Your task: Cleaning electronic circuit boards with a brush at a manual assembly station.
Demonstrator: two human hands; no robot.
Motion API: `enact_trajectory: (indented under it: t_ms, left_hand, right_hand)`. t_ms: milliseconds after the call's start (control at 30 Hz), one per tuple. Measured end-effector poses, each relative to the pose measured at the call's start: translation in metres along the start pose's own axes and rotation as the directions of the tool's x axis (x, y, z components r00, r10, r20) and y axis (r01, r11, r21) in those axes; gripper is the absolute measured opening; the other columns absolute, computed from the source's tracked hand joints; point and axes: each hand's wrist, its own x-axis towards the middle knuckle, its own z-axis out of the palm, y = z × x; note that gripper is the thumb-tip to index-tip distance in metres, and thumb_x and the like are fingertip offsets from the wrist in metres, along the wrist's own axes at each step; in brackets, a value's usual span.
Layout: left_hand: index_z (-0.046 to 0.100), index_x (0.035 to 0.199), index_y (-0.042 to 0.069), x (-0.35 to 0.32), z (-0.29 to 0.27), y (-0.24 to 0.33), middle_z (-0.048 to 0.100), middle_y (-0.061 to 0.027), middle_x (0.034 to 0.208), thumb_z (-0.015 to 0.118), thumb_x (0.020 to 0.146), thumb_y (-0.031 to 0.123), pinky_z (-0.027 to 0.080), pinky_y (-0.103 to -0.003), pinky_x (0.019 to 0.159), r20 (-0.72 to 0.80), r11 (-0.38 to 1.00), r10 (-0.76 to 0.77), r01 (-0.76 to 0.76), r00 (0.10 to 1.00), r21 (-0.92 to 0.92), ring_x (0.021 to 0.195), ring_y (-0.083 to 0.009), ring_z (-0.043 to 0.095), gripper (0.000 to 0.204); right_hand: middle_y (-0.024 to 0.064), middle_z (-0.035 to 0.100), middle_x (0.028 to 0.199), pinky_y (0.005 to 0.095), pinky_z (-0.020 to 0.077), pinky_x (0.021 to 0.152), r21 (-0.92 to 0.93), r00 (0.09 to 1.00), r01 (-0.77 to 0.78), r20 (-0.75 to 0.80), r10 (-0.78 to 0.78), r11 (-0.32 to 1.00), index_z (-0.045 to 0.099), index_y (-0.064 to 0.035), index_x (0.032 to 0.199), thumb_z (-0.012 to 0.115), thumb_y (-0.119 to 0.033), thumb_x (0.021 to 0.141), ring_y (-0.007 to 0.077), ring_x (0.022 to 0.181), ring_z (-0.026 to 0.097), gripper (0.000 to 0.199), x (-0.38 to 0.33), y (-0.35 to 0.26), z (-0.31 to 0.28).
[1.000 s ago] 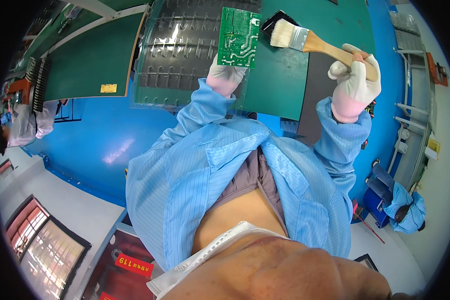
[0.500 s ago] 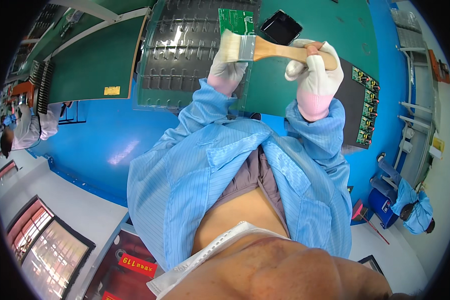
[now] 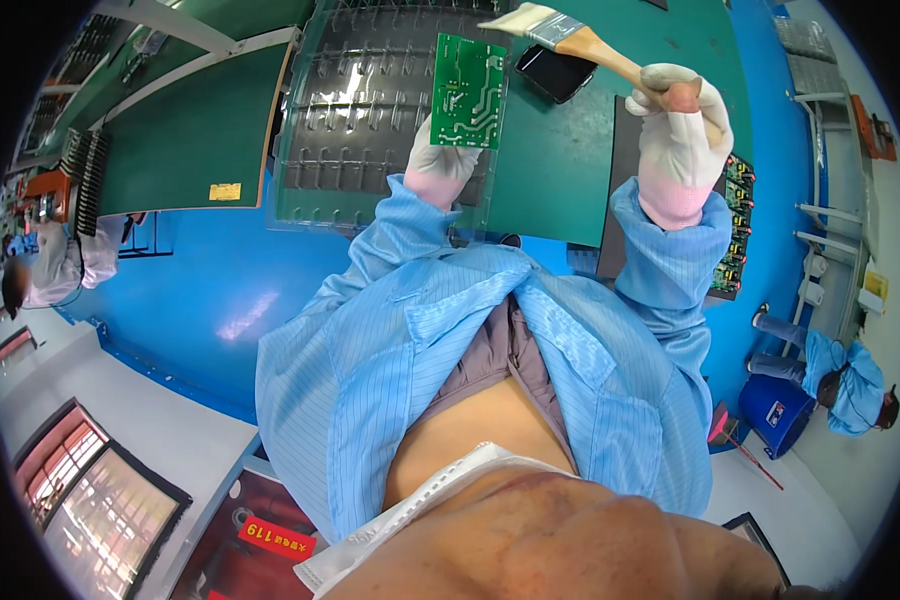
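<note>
1. We see a bright, evenly lit scene with strong, saturated colours.
2. Overhead light leaves a pale glare patch on the blue floor [image 3: 242, 318] and glints on the clear plastic tray [image 3: 370, 110].
3. Shadows are soft and faint.
4. Fisheye distortion bends straight edges toward the rim, inside a black vignette.
5. The centre is sharp; the near foreground at the bottom is blurred.

Electronics assembly workshop: green bench mats [image 3: 200, 140], circuit boards [image 3: 467, 92], smocks [image 3: 450, 330].

A clear ribbed plastic tray [image 3: 370, 110] lies on the green bench mat [image 3: 560, 170]. A black phone [image 3: 555, 72] rests right of the tray, and a small yellow label [image 3: 225, 191] sits left of it.
</note>
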Motion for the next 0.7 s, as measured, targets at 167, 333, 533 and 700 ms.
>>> enact_trajectory:
  t_ms: [167,333,533,700]
  left_hand:
    - [0.050,0.108,-0.003,-0.005,0.004,0.000,0.060,-0.0141,0.102,0.056,0.082,0.001,0.055,-0.026,0.070,-0.018,1.000,-0.024,0.024,1.000,0.002,0.086,-0.0215,0.063,0.027]
    - [0.050,0.108,-0.002,-0.010,0.006,0.004,0.060,-0.0134,0.100,0.055,0.083,0.001,0.055,-0.024,0.067,-0.017,1.000,-0.004,0.005,1.000,0.017,0.083,-0.0200,0.063,0.026]
    - [0.051,0.108,0.000,-0.012,0.005,0.009,0.061,-0.0123,0.097,0.054,0.083,0.001,0.051,-0.020,0.058,0.024,1.000,-0.007,0.006,1.000,0.013,0.073,-0.0157,0.060,0.025]
    - [0.051,0.107,0.000,-0.008,-0.002,0.005,0.061,-0.0114,0.095,0.054,0.083,0.000,0.047,-0.019,0.053,0.032,0.999,-0.038,0.037,0.999,0.025,0.068,-0.0130,0.058,0.024]
  right_hand:
    - [0.0168,0.059,0.090,0.0265,0.0445,0.053,0.085,0.993,0.006,0.117,-0.016,0.996,0.056,0.0024,0.092,0.049,-0.002,0.084,0.0184,0.063,0.052,0.011,0.001,0.016,0.004]
    - [0.0160,0.057,0.086,0.0266,0.0443,0.052,0.082,0.977,-0.018,0.213,0.000,0.996,0.057,0.0012,0.087,0.050,-0.001,0.083,0.0189,0.063,0.050,0.009,-0.009,0.028,-0.002]
    - [0.0152,0.055,0.081,0.0268,0.0445,0.051,0.079,0.980,-0.087,0.183,0.072,0.993,0.055,0.0004,0.084,0.047,-0.005,0.083,0.0202,0.063,0.048,0.010,-0.016,0.019,-0.059]
    - [0.0150,0.055,0.083,0.0264,0.0429,0.050,0.157,0.997,0.000,0.082,-0.013,0.988,0.053,-0.0001,0.078,0.047,-0.006,0.083,0.0195,0.063,0.047,0.010,-0.012,0.014,0.003]
